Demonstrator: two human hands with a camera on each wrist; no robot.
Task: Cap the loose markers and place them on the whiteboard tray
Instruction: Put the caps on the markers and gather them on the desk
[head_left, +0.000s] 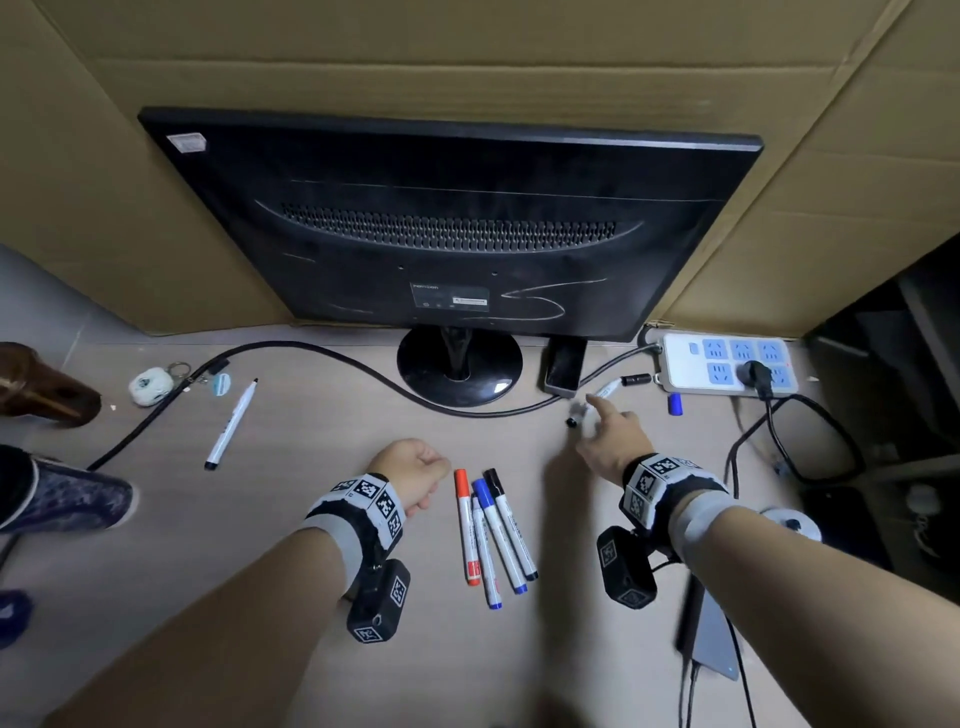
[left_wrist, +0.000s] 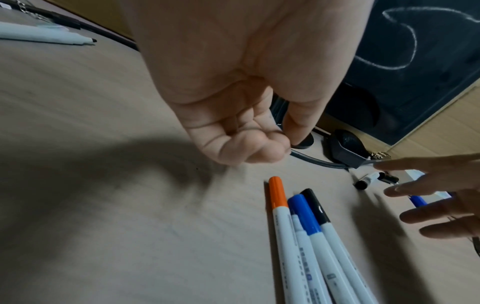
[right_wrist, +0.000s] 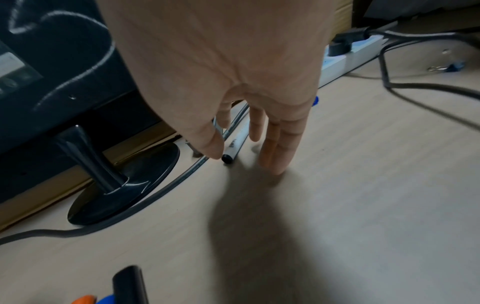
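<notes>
The uncapped marker (head_left: 597, 397) far right should be pinched mid-barrel by the spread right hand (head_left: 610, 441) (left hand (head_left: 415, 470) curled, empty), avoiding the cable (right_wrist: 182, 176).

My right hand (head_left: 613, 441) reaches, fingers extended, over an uncapped marker (head_left: 597, 397) lying beside a black cap (head_left: 636, 380). My left hand (head_left: 415, 475) rests curled (holding nothing visible) beside four grouped markers (head_left: 493, 530); another marker (head_left: 231, 423) lies far left.
</notes>
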